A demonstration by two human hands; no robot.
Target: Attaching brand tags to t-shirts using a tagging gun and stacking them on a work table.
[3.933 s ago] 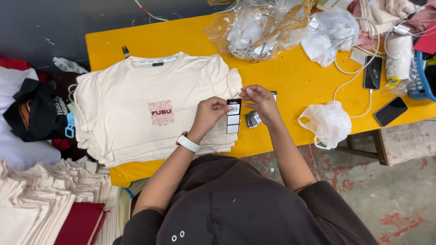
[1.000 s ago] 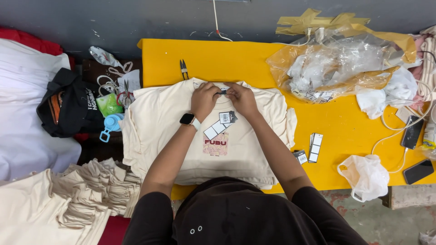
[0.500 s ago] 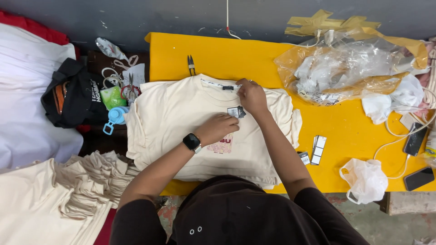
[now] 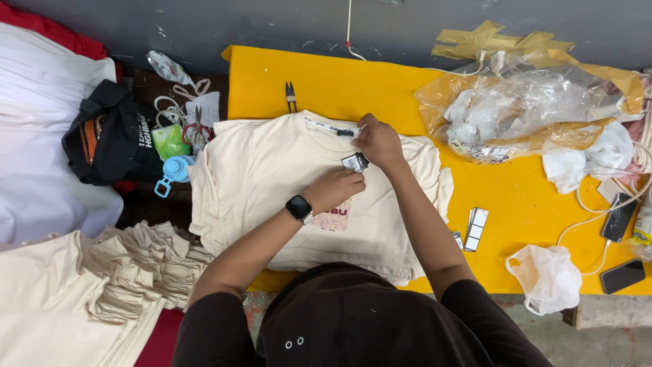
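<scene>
Left hand [image 4: 337,188] rests curled on the cream t-shirt [image 4: 272,177], pinching the hang tag [image 4: 354,162]. Right hand [image 4: 377,141] grips the collar; both positions are nearly unchanged from a moment earlier.

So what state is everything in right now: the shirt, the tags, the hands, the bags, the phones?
Cream T-shirt: laid flat, front up, on a stack.
Hang tag: pinched between both hands, near the collar.
Left hand: closed on the tag's lower edge.
Right hand: fingers bent, at the collar.
Snips: lying closed on the yellow table.
Spare tags: lying loose.
Clear plastic bag: crumpled, stuffed.
Phones: lying flat, screens dark.
</scene>
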